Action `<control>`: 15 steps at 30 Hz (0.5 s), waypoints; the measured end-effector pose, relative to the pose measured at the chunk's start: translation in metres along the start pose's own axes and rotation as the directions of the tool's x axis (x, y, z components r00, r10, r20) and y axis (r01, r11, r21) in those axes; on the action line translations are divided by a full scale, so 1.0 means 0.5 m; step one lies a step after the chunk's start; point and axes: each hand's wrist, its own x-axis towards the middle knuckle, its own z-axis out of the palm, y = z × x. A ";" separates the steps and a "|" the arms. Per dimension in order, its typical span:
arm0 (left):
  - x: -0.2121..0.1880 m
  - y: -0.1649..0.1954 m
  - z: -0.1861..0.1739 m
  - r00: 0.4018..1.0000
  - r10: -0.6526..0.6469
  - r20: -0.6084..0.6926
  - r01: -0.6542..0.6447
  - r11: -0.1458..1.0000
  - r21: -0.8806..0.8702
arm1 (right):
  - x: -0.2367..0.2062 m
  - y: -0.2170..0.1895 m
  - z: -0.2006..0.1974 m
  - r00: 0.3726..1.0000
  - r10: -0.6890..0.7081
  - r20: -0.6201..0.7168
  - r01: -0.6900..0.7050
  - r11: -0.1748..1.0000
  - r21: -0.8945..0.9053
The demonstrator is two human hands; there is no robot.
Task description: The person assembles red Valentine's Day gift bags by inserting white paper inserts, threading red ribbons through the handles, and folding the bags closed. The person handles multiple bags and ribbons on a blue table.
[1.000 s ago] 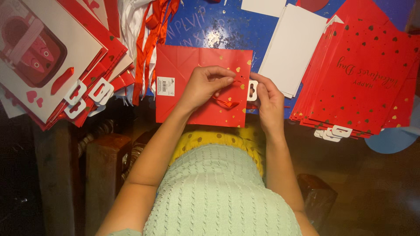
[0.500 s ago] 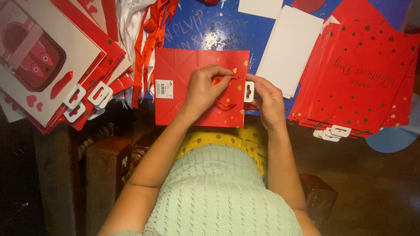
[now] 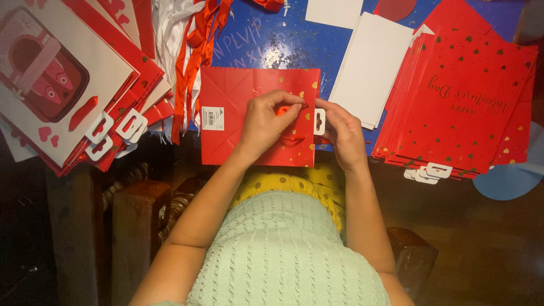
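Flat red paper bag (image 3: pixel 238 119) lies at the near edge of the blue desk (image 3: pixel 283 39), middle of it, pulled close so both hands can work its top edge. Left hand (image 3: pixel 269 122) presses the bag down, fingers pinched narrow on a red ribbon (image 3: pixel 283 110); right hand (image 3: pixel 343 133) pinches at the same spot beside a white tag (image 3: pixel 320 122). Spare ribbons (image 3: pixel 190 51) lie toward the far left; stacks of red bags (image 3: pixel 464 102) sit near the right edge, within reach.

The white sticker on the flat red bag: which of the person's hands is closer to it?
Left. The left hand rests on the red bag, just right of the white sticker; the right hand is at the bag's far edge.
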 end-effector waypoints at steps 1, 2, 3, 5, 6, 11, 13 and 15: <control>-0.001 -0.002 0.000 0.997 -0.078 0.010 0.078 0.997 -0.018 | 0.000 0.000 -0.001 1.000 -0.003 0.009 0.003 1.000 0.002; -0.002 -0.004 0.001 0.988 -0.156 0.022 0.156 0.987 -0.035 | 0.000 0.001 -0.001 1.000 -0.005 0.019 0.004 1.000 0.003; -0.003 -0.006 0.001 0.996 -0.094 0.001 0.094 0.996 -0.004 | -0.001 0.001 -0.001 1.000 -0.007 0.021 0.007 1.000 0.000; -0.003 -0.009 0.003 0.999 0.033 -0.030 -0.031 0.998 0.060 | 0.000 0.002 -0.002 1.000 -0.011 0.022 0.011 1.000 -0.006; -0.004 -0.011 0.004 0.998 0.047 -0.038 -0.044 0.997 0.063 | -0.001 0.003 -0.003 1.000 -0.008 0.020 0.008 1.000 0.000; -0.004 -0.015 0.004 0.997 0.064 -0.050 -0.060 0.995 0.079 | 0.001 0.007 -0.006 1.000 0.001 0.013 -0.001 1.000 -0.010; -0.004 -0.013 0.003 0.997 0.063 -0.045 -0.059 0.995 0.087 | 0.003 0.008 -0.007 1.000 0.006 0.015 -0.006 1.000 0.008; -0.004 -0.008 0.004 0.997 0.065 -0.039 -0.060 0.993 0.105 | 0.003 0.011 -0.008 1.000 0.019 -0.003 -0.019 1.000 -0.002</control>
